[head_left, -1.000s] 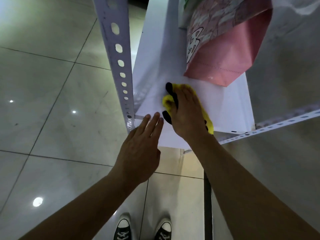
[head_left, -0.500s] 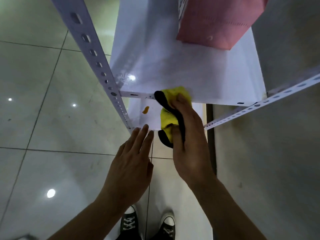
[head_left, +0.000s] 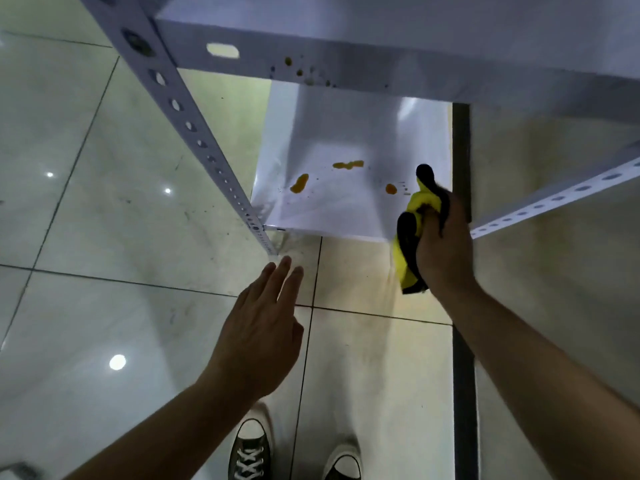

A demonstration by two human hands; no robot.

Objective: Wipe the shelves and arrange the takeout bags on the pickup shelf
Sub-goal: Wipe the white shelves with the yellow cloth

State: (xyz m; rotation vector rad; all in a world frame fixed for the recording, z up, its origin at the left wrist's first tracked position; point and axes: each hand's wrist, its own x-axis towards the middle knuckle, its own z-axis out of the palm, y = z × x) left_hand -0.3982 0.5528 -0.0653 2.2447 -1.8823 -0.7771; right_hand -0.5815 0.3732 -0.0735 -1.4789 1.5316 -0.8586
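Note:
A white lower shelf [head_left: 346, 209] carries several orange stains [head_left: 299, 183] across its middle. My right hand [head_left: 445, 247] grips a yellow cloth with black trim [head_left: 412, 233] at the shelf's front right corner, the cloth hanging past the front edge. My left hand [head_left: 263, 327] hovers flat with fingers spread over the floor, just in front of the shelf's left post. The front lip of the upper shelf [head_left: 381, 67] runs across the top and shows small brown specks. No takeout bag is in view.
A perforated white post [head_left: 194, 133] slants down at the left, and a perforated rail [head_left: 554, 202] runs at the right. Glossy floor tiles [head_left: 104, 237] lie all around. My two black sneakers [head_left: 249, 452] stand below the hands. A dark strip [head_left: 462, 341] runs along the floor at right.
The view has dropped from the upper shelf with the pink bag to the stained lower shelf. My right hand has carried the cloth down and to the right; my left hand followed downward.

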